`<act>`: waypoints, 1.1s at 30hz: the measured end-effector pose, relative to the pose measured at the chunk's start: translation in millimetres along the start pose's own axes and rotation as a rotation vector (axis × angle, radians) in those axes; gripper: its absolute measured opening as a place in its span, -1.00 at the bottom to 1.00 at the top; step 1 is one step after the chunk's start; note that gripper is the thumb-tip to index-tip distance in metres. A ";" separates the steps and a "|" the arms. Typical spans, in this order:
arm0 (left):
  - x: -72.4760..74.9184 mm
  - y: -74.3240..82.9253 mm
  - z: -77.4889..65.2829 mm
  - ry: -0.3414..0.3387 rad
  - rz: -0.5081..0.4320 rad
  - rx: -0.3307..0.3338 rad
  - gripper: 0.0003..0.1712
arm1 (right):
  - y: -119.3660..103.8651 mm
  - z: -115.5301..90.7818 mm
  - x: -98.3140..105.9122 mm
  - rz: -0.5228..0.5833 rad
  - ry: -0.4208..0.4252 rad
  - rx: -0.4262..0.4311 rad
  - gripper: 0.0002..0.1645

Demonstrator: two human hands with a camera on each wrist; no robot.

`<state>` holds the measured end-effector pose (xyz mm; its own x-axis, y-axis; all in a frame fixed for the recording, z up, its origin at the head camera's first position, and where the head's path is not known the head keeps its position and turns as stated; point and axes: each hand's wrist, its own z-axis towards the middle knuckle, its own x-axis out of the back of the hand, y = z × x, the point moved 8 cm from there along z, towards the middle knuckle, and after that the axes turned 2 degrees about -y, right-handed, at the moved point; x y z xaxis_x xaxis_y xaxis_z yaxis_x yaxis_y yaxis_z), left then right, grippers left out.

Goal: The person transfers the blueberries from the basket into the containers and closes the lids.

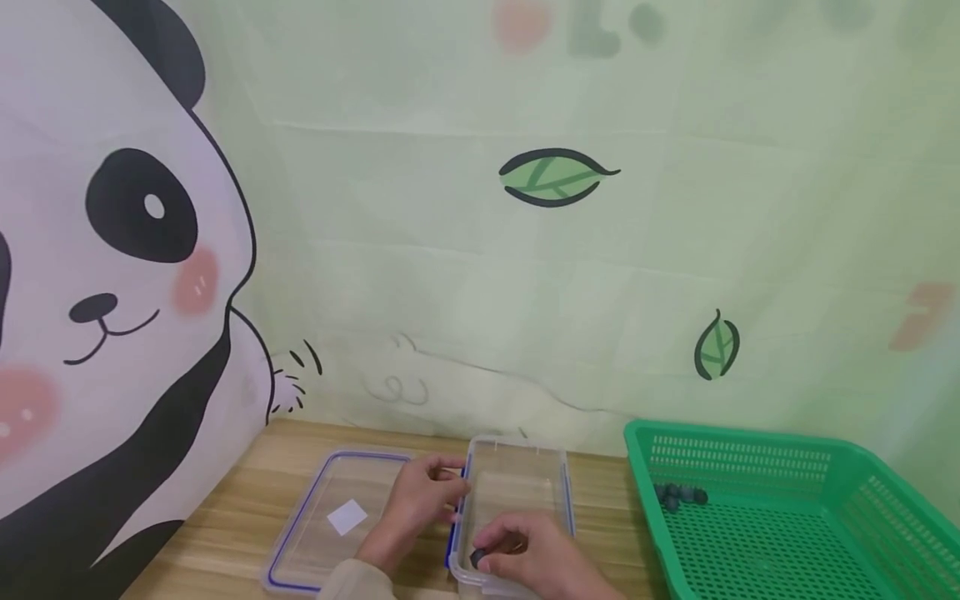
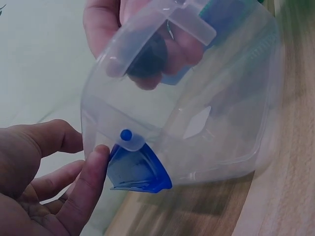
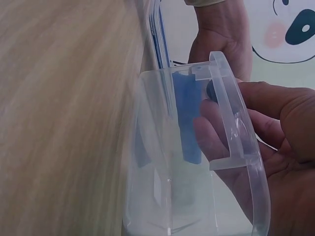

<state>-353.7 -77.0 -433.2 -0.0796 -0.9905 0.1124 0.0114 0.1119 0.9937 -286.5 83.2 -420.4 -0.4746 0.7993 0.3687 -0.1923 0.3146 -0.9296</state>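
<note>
My right hand pinches a dark blueberry between thumb and fingertips, over the near end of a clear plastic box. Through the box wall in the left wrist view, the blueberry shows dark and round among the fingers. The fingers of my left hand rest against the box's left side. In the left wrist view one fingertip lies right at the blue latch, which hangs down from the rim. No berries show on the box floor.
A lid with a blue seal and a white square label lies left of the box on the wooden table. To the right stands a green basket with several blueberries in its far left corner. A panda-printed cloth hangs behind.
</note>
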 end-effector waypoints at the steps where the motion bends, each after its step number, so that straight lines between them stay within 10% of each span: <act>1: 0.0 0.1 0.2 -0.003 0.001 0.000 -0.54 | -0.1 -0.3 -0.1 -0.002 -0.001 -0.003 -0.87; 16: 1.5 -2.1 -0.9 -0.002 0.006 0.009 -0.53 | -10.6 -3.8 10.4 -0.053 0.043 0.043 -0.84; 33: -0.5 -2.2 0.5 -0.010 -0.012 0.013 -0.53 | -51.7 -37.9 89.5 -0.198 0.295 0.089 -0.75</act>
<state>-354.2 -76.7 -435.5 -0.0894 -0.9909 0.1001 -0.0023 0.1007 0.9949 -286.4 157.8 -339.5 -0.1552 0.8447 0.5122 -0.3353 0.4427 -0.8316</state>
